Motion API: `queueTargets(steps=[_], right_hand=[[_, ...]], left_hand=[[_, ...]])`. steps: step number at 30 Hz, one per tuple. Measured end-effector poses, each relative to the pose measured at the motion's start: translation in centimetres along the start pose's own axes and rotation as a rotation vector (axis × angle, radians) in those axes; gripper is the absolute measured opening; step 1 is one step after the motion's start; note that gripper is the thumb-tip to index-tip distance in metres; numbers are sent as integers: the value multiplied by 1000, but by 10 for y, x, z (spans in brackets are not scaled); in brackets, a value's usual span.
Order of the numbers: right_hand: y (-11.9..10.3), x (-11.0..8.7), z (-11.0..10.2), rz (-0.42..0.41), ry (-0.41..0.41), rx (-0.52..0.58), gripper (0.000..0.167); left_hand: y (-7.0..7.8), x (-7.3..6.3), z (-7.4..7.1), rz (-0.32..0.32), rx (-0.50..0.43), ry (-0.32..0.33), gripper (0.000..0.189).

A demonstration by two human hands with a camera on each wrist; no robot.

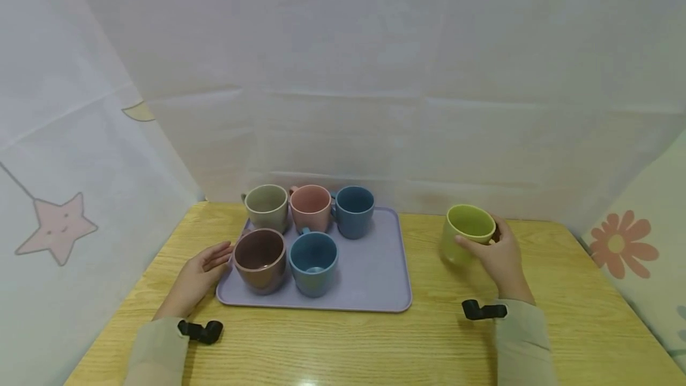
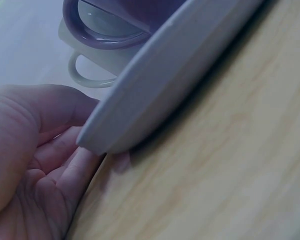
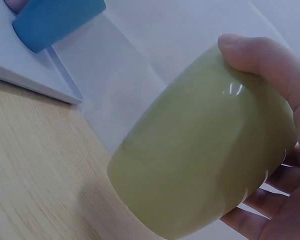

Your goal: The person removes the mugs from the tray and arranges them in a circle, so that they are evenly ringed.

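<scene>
In the head view, my right hand (image 1: 501,255) grips a yellow-green mug (image 1: 455,246) from its right side, thumb on the near side. The mug (image 3: 200,145) is close over the tabletop, right of the tray; the other fingers wrap behind it in the right wrist view. My left hand (image 1: 195,279) holds the left edge of a lavender tray (image 1: 375,273). In the left wrist view, the thumb and fingers (image 2: 70,172) meet the tray's rim (image 2: 145,95). Beside that hand stands a brown mug (image 1: 262,273) on the tray.
Also on the tray are a teal mug (image 1: 313,279) in front, and behind it a grey-green mug (image 1: 266,213), a pink mug (image 1: 311,219) and a dark blue mug (image 1: 355,225). A white cloth (image 1: 343,106) hangs behind the wooden table (image 1: 332,350).
</scene>
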State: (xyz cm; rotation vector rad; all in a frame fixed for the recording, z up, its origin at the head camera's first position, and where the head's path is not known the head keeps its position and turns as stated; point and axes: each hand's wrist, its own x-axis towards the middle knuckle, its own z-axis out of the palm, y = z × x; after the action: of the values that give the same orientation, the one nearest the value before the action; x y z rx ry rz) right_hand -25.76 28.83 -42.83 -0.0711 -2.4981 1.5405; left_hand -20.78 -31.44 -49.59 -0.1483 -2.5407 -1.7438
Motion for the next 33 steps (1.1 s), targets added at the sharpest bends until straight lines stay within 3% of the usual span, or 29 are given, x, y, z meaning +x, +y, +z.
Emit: queueTargets(steps=[9, 16, 24, 33], right_hand=[[12, 1, -11, 39, 91, 6, 96], [28, 4, -31, 105, 158, 7, 97], [50, 20, -68, 96, 162, -10, 87], [66, 39, -97, 101, 142, -137, 98]], left_hand=[[-6, 1, -1, -5, 2, 1, 59], [-7, 0, 1, -5, -6, 4, 59], [-2, 1, 1, -7, -3, 10, 56], [-1, 1, 2, -15, -11, 16, 55]])
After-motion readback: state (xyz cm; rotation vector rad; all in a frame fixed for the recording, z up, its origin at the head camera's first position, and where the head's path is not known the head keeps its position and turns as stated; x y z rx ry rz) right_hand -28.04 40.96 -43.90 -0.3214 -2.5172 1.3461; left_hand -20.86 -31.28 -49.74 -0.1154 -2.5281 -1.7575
